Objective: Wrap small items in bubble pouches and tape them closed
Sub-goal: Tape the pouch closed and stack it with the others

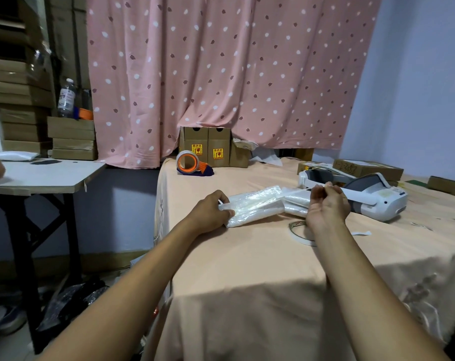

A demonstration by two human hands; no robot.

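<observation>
Head view: left hand [211,209] grip clamped on the near end of the clear bubble-wrap pouch [255,204], pinning it to the peach-cloth counter [247,269]. Right hand [328,204] grip pinched on a thin white tape strip [294,189] stretched over the pouch.

Risks: strip likely twists or sticks to itself if tension drops; pouch may unroll if the left hand eases.

Flat white tape roll [300,234] lies under the right wrist. White headset [372,196] sits just beyond the right hand, crowding it. Orange tape dispenser [191,164] well apart.
</observation>
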